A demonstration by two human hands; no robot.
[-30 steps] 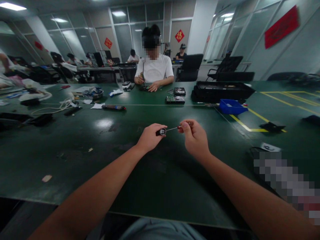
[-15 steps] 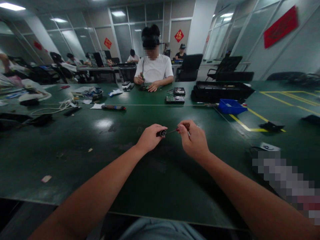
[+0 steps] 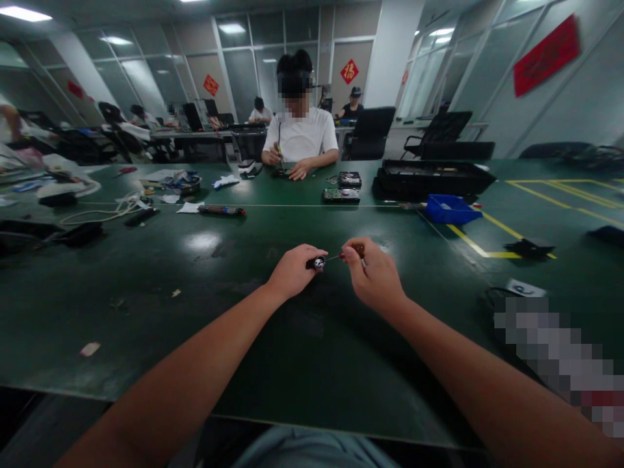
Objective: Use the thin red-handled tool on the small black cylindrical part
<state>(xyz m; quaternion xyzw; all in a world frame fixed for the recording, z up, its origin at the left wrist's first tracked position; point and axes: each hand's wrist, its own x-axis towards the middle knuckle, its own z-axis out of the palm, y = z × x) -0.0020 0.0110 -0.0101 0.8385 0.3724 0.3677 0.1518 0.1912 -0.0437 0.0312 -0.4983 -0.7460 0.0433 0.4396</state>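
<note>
Above the green tabletop (image 3: pixel 273 312), my left hand (image 3: pixel 294 270) is closed around a small black cylindrical part (image 3: pixel 318 262) with a pale round end facing me. What this part is, I cannot make out, as my fingers cover most of it. My right hand (image 3: pixel 377 270) grips the handle of a screwdriver (image 3: pixel 359 250) between thumb and fingers. Its thin metal shaft points left, with the tip at or very near the black part's end. Whether tip and part touch is too small to tell.
Across the table a co-worker in a white shirt (image 3: pixel 312 130) handles a tool. Hard drives (image 3: pixel 342 195), a black tray (image 3: pixel 429 182) and a blue bin (image 3: pixel 451 209) lie beyond my right hand. A cylindrical tool (image 3: pixel 221 210), a cable (image 3: pixel 104 214) and scraps are left.
My right hand has shifted slightly left, bringing the screwdriver closer to the black part. The part's round end has turned a little more toward me.
</note>
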